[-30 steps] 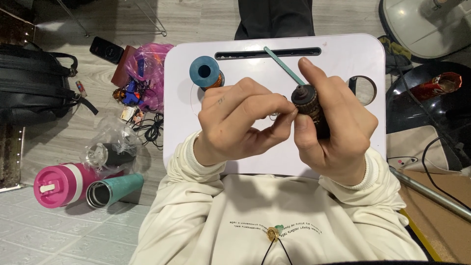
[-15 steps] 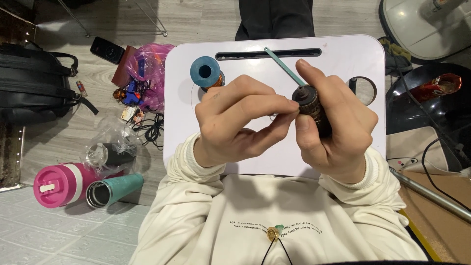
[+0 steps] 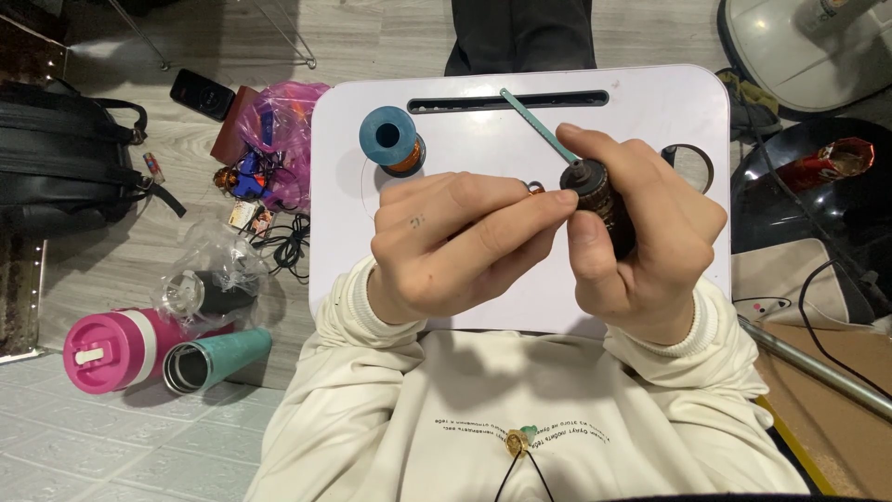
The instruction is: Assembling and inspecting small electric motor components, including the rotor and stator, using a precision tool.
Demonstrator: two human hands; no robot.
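- Right hand (image 3: pixel 641 251) grip: closed around a dark coil-wound cylinder (image 3: pixel 602 206), held upright-tilted above the white worktop (image 3: pixel 650 102), right of centre.
- Left hand (image 3: pixel 455 246) grip: fingertips pinched narrow against the top of the cylinder; a small copper bit shows just by them, too small to tell what it is.
- Teal stick (image 3: pixel 539 125) runs from the cylinder's top toward the far slot of the worktop.
- Blue spool (image 3: pixel 392 139) with copper wire stands on the worktop, far left, apart from both hands.
- Versus 0.5 s ago: both hands and the cylinder sit in the same place, same pinch; spool and stick unmoved.
- Floor, left: pink bottle (image 3: pixel 116 349) and teal tumbler (image 3: pixel 218 358) lying side by side, black bag (image 3: pixel 65 167) farther off.
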